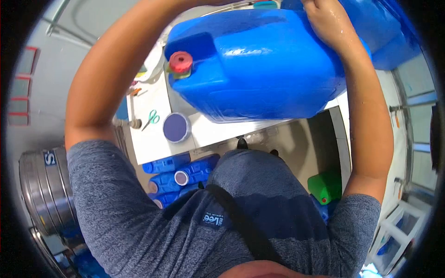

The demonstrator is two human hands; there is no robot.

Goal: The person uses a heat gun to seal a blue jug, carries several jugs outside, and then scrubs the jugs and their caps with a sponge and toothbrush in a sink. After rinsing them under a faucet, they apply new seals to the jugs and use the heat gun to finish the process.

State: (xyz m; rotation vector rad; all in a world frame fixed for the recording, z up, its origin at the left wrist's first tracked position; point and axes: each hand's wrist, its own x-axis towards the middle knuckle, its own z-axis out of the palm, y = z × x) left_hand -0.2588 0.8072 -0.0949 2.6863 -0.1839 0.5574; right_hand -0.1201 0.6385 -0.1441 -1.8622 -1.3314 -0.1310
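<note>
1 red-capped blue plastic jerrycan (269,60) top ctr; 1 pr green-handled scissors (152,118), 1 purple-topped tub (176,127) ctr L; 1 green jug (325,186) lower R.

Both arms raised and reaching forward.
The left arm (104,74) angles inward, its left hand (217,2) mostly cut off at the top edge; the right arm (368,111) bends inward, wet, with the right hand's (327,19) fingertips out of frame.

The large jerrycan (278,65) is blue with 1 pinkish-red cap (181,61).
</note>
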